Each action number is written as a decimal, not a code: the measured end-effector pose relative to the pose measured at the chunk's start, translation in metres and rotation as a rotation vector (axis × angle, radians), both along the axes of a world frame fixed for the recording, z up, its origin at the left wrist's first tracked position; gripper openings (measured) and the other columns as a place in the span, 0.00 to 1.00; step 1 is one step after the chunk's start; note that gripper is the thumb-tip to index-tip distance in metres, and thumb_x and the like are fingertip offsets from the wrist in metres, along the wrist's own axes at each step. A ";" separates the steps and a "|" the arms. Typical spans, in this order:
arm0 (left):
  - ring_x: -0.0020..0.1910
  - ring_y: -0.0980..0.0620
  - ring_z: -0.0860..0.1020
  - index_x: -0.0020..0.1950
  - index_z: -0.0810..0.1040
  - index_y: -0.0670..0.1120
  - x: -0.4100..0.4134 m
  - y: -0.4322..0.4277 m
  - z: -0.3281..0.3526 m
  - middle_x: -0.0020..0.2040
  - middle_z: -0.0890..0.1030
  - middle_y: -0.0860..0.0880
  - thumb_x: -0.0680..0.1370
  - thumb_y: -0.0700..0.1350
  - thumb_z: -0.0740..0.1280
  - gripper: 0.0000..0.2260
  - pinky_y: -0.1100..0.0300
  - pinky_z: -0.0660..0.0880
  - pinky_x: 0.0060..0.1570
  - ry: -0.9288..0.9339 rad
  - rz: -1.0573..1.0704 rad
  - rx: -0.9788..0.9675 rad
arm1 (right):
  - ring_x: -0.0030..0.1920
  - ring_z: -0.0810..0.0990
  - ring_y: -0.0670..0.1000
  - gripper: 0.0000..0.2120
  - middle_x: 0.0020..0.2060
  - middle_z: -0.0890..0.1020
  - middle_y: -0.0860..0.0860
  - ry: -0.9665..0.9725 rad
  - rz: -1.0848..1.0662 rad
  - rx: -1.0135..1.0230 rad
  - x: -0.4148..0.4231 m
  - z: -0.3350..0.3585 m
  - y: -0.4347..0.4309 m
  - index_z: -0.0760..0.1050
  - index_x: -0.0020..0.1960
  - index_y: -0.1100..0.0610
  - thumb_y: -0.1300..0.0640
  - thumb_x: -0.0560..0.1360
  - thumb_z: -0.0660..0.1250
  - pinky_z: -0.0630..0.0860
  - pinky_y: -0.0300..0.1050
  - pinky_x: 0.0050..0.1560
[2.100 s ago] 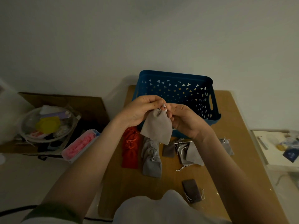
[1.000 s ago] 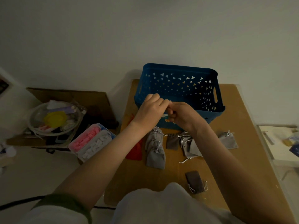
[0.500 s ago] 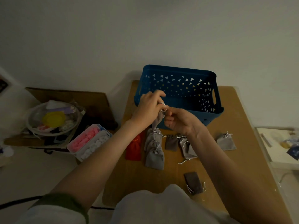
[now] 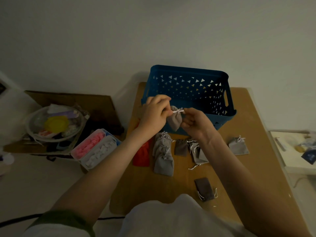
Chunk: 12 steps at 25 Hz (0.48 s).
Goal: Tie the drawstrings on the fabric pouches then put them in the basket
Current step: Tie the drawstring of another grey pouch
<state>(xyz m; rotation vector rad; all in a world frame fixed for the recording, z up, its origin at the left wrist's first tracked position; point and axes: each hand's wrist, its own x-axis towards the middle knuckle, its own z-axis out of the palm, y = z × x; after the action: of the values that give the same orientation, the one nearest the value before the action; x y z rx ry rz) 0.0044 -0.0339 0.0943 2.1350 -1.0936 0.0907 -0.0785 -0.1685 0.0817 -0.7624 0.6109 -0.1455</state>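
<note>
Head view.

A: Where is the grey pouch sitting?

B: It is hanging in the air between the 2 hands, in front of the near wall of the blue basket and above the wooden table. It is not lying in the basket.

A: What is the left hand doing?

B: Its fingers are curling in and pinching 1 end of the white drawstring at the pouch's neck.

A: And the right hand?

B: Its thumb and forefinger are pinching the other end of the same drawstring, with the remaining fingers curling loosely underneath. The string is stretching level between the 2 pinches, with a small knot or loop showing in the middle.

A: What is lying on the table?

B: A red pouch is lying partly under the left forearm. Just beside it 2 grey pouches are overlapping, then a dark brown pouch, then a loose grey heap under the right wrist. A lone grey pouch is sitting well apart on the right, and a dark pouch is lying nearest the person.

A: Anything off the table?

B: On the left, a clear bowl of odds and ends and a box of pink and white pieces are sitting lower down.
</note>
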 end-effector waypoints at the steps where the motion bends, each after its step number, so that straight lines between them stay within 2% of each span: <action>1: 0.62 0.48 0.71 0.40 0.75 0.44 0.000 0.003 -0.001 0.59 0.76 0.52 0.76 0.40 0.67 0.05 0.54 0.65 0.59 0.168 -0.041 0.000 | 0.20 0.57 0.43 0.14 0.20 0.60 0.46 0.034 -0.029 -0.046 -0.001 -0.004 -0.001 0.67 0.34 0.58 0.65 0.78 0.57 0.58 0.35 0.21; 4: 0.65 0.55 0.69 0.37 0.71 0.46 -0.001 0.014 -0.011 0.62 0.74 0.54 0.77 0.37 0.66 0.10 0.59 0.62 0.64 0.610 -0.111 -0.027 | 0.20 0.59 0.44 0.16 0.21 0.61 0.47 0.089 -0.009 -0.177 -0.006 -0.017 0.003 0.66 0.32 0.57 0.65 0.79 0.58 0.60 0.36 0.22; 6: 0.68 0.54 0.67 0.37 0.72 0.46 -0.004 0.018 -0.019 0.65 0.72 0.52 0.78 0.38 0.66 0.10 0.56 0.62 0.67 0.805 -0.134 0.035 | 0.23 0.60 0.46 0.18 0.22 0.61 0.48 0.119 0.044 -0.217 -0.011 -0.027 0.002 0.66 0.31 0.56 0.64 0.79 0.59 0.61 0.39 0.25; 9: 0.63 0.54 0.70 0.37 0.74 0.47 -0.009 0.019 -0.030 0.64 0.75 0.50 0.77 0.40 0.67 0.09 0.53 0.66 0.65 0.836 -0.160 0.199 | 0.26 0.62 0.48 0.14 0.23 0.63 0.50 0.196 0.162 -0.328 -0.018 -0.043 -0.003 0.68 0.34 0.58 0.62 0.78 0.60 0.61 0.44 0.31; 12: 0.52 0.49 0.77 0.41 0.76 0.49 -0.012 0.027 -0.043 0.48 0.79 0.48 0.78 0.43 0.66 0.06 0.54 0.73 0.52 0.843 -0.088 0.266 | 0.27 0.63 0.50 0.12 0.25 0.66 0.53 0.333 0.218 -0.481 -0.024 -0.059 0.002 0.70 0.36 0.59 0.62 0.78 0.62 0.61 0.44 0.30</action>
<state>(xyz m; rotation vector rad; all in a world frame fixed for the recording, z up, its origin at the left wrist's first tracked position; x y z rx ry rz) -0.0072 -0.0070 0.0508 2.0066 -0.6986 -0.9543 -0.1023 -0.1666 0.0232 -1.3299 0.8147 0.0411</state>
